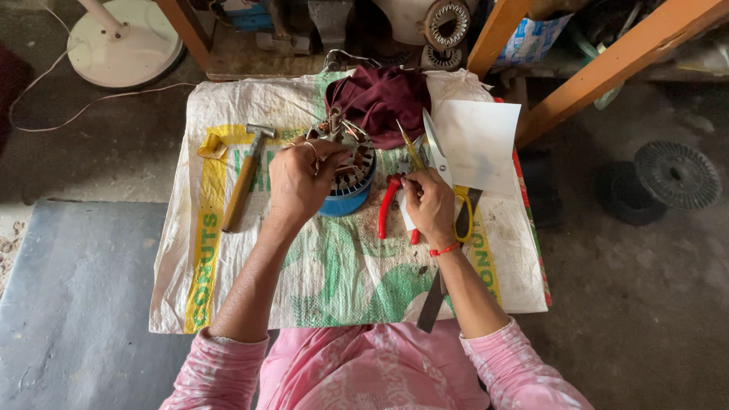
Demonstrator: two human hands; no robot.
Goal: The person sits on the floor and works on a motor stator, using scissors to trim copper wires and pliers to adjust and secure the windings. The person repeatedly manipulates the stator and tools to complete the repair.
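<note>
My left hand (300, 182) rests on top of a round motor stator (351, 176) with a blue body and slotted metal core, gripping its rim. My right hand (429, 205) pinches a thin yellow-handled tool (411, 150) whose tip points away from me, and a small white strip shows under the fingers. Red-handled pliers (388, 205) lie just left of that hand. Scissors with a yellow loop handle (440, 163) lie under and beside it. Both hands work over a white woven sack (334, 266) with green and yellow print.
A wooden-handled hammer (244, 182) lies left of the stator. A maroon cloth (380, 99) and a white paper sheet (478, 140) sit at the far side. A long flat metal strip (434, 300) lies by my right forearm. Orange wooden beams (607, 64) and a black spool (676, 175) stand to the right.
</note>
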